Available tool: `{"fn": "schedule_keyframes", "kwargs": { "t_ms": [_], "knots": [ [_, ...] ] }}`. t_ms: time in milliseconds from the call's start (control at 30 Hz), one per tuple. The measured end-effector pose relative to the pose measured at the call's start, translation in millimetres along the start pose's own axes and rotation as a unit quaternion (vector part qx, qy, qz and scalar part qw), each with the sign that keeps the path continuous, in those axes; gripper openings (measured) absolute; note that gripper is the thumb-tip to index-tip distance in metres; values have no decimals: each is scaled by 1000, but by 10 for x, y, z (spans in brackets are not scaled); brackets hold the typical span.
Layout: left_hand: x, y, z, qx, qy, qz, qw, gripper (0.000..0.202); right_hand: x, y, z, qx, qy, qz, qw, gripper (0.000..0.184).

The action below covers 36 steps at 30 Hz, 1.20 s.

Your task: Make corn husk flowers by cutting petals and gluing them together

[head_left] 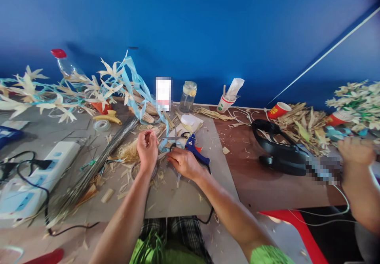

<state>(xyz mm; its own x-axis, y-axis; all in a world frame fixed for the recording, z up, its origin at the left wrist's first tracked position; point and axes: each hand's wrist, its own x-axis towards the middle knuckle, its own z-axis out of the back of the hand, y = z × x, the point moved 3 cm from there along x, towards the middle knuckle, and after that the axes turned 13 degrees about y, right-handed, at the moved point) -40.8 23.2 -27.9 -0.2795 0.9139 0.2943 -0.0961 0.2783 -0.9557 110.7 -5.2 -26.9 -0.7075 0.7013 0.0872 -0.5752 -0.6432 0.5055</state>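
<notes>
My left hand is raised over the table with its fingers curled into a pinch. A small pale bit shows at its fingertips, too small to name. My right hand is low over the tabletop, its fingers bent together; what they hold, if anything, is hidden. Just above it lie scissors with dark handles and open blades. A blue glue gun rests to the right of that hand. Beside my left hand sits a tuft of straw-coloured fibre. A light blue ribbon hangs behind.
A bundle of metal wires and a white power strip lie left. Husk flowers, a glass jar and a paper cup line the wall. Black headphones lie right, near another person's hand. Scraps litter the tabletop.
</notes>
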Motion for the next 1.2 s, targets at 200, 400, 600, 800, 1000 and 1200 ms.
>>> {"fn": "schedule_keyframes", "kwargs": {
  "t_ms": [200, 400, 600, 800, 1000, 1200],
  "knots": [
    [-2, 3, -2, 9, 8, 5, 1000, 22, -2, 17, 21, -26, -43, 10, 999, 19],
    [-3, 10, -3, 4, 10, 10, 1000, 21, -15, -3, 62, -5, -111, -13, 994, 24],
    [-13, 0, -1, 6, -1, 16, 1000, 20, -32, -172, 101, 79, -238, -53, 967, 20],
    [-3, 55, 23, 45, -20, 3, 999, 19, -67, -331, 239, 134, -276, -112, 945, 20],
    [-24, 18, 25, 37, -26, -1, 999, 19, -84, -344, 290, 123, -275, -128, 945, 36],
    [-36, 37, 3, -4, -13, 12, 1000, 25, -56, -295, 281, 100, -278, -103, 950, 43]
  ]
}}
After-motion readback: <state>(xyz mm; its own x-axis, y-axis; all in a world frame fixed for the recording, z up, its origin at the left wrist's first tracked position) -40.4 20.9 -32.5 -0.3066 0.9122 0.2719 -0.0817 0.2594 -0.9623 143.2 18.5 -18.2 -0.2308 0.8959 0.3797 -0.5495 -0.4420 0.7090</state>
